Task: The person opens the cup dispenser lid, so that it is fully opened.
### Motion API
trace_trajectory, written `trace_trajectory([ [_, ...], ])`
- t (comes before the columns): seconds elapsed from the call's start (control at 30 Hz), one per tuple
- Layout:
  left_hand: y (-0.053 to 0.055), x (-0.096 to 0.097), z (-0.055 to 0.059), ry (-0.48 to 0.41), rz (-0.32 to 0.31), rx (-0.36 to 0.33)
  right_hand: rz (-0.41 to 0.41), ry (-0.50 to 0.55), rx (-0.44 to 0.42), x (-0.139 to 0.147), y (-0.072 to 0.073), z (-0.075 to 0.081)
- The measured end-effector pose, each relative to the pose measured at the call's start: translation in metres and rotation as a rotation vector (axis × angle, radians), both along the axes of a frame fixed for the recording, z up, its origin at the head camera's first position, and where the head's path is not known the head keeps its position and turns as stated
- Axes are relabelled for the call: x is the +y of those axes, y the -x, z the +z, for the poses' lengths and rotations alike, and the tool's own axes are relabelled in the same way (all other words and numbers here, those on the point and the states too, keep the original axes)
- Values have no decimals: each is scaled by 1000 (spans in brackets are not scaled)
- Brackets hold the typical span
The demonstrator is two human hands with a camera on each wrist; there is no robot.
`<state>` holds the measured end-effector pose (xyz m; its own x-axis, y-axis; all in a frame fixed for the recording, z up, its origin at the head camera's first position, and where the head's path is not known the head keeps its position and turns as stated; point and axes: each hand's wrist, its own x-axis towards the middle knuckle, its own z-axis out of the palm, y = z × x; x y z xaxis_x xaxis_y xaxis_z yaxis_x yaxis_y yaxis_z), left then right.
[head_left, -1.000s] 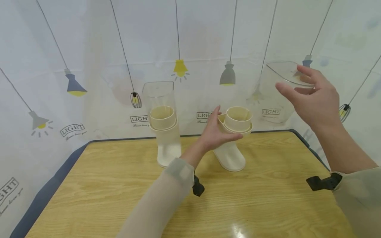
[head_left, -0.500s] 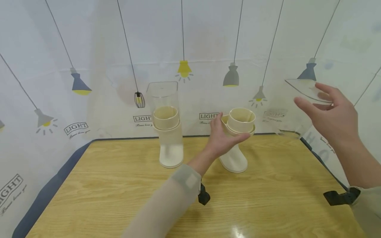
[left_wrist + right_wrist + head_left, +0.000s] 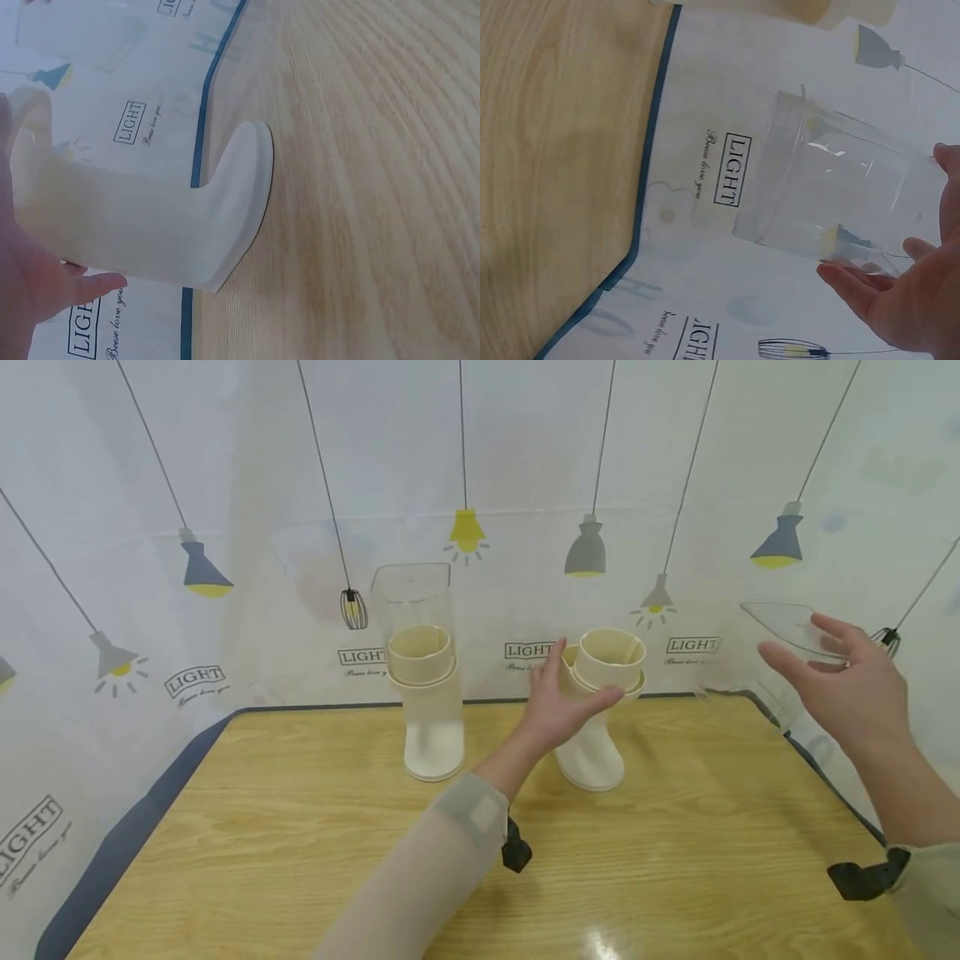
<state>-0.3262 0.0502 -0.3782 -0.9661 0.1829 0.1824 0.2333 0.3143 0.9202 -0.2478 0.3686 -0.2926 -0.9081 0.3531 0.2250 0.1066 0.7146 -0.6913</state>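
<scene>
In the head view, my left hand grips a cream boot-shaped stand just below its round collar. The stand is on the wooden table, its rounded foot toward me. In the left wrist view, thumb and fingers lie around the upper part of its column. Off to the right, my right hand holds a clear plastic container by its open rim, in the air past the table's far right corner. The container's lower part nearly vanishes against the pale backdrop in the head view.
A matching cream stand stands upright left of the held one, with a clear container fitted on top. Behind the wooden table hangs a cloth printed with lamps. Dark blue edging borders the table.
My right hand has moved right and down with the clear container, away from the stand. The left hand keeps its grip on the stand. The head view has shifted slightly.
</scene>
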Motion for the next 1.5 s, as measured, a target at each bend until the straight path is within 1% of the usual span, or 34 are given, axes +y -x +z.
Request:
trace_trajectory([
  [0.17,6,-5,0,-22,-66,-3,18,-43,-48,16,8,-27],
  [0.3,10,-7,1,-31,-122,-9,47,-77,-82,26,13,-47],
  [0.4,13,-8,2,-15,-145,-25,69,-82,-106,30,18,-60],
  [0.53,18,-8,2,11,-161,-40,72,-93,-130,33,23,-72],
  [0.67,21,-6,3,12,-169,-44,65,-108,-137,36,27,-82],
  [0.8,21,-3,3,0,-172,-39,38,-91,-138,39,32,-92],
  [0.93,21,-1,4,0,-171,-41,17,-67,-113,42,39,-102],
  [1.07,21,-1,6,10,-168,-50,19,-51,-78,44,45,-111],
  [1.17,22,-1,7,21,-162,-53,37,-47,-53,45,50,-115],
  [1.3,25,-3,8,33,-158,-59,59,-33,-36,43,56,-116],
  [1.5,28,-6,10,23,-165,-69,39,-19,-46,39,64,-118],
])
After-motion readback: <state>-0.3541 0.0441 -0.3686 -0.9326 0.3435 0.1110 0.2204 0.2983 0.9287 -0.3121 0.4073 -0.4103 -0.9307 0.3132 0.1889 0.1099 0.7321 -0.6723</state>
